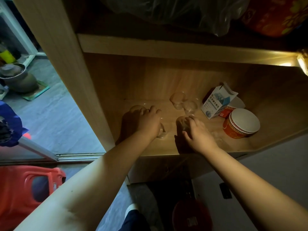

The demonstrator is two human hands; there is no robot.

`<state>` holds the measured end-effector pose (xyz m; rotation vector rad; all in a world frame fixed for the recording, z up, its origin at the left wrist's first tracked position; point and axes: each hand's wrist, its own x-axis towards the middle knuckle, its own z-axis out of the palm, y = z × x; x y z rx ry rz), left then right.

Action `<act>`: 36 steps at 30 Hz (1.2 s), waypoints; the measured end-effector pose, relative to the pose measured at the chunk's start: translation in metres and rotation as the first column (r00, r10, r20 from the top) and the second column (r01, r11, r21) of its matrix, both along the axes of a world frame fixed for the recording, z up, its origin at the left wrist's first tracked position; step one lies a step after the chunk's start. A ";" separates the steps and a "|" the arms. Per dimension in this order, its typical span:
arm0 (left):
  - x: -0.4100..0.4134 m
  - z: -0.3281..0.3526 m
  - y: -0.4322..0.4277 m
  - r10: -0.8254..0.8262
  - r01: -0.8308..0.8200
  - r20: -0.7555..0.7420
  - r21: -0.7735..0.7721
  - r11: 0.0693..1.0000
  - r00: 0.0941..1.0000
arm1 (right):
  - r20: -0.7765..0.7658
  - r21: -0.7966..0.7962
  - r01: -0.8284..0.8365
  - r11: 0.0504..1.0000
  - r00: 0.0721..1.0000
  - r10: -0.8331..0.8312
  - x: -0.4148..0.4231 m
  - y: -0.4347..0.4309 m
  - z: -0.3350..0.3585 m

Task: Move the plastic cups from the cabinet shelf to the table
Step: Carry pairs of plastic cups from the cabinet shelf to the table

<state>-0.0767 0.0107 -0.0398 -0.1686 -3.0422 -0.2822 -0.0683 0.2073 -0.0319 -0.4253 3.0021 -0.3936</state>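
Note:
Several clear plastic cups stand on the wooden cabinet shelf [166, 144]. My left hand [148, 124] is closed over one clear cup [162, 135] at the shelf's left; another cup [135, 108] shows just beyond its fingertips. My right hand [196, 132] grips a clear cup [180, 121] near the shelf's middle. Two more clear cups [177, 97] [190, 107] stand behind it, near the back. A faint clear cup [216, 135] sits to the right of my right wrist. The light is dim and the cups are hard to make out.
A white and blue carton [216, 100] and stacked red paper bowls [240, 125] occupy the shelf's right side. Plastic bags [175, 12] lie on the shelf above. A red stool [25, 185] stands on the floor at lower left, pots [16, 77] farther off.

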 end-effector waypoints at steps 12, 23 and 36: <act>-0.002 -0.005 -0.002 -0.008 0.008 0.005 0.038 0.999 1.000 | -0.157 -0.012 -0.246 0.969 0.958 0.241 0.006 -0.012 0.003; -0.003 -0.003 -0.004 -0.021 0.021 0.007 -0.001 1.000 1.000 | -0.157 0.125 -0.398 0.909 0.897 0.414 0.004 -0.028 -0.015; 0.048 0.007 -0.008 -0.143 0.145 -0.021 0.113 0.983 0.989 | -0.198 0.157 -0.405 0.901 0.881 0.430 0.031 -0.011 0.003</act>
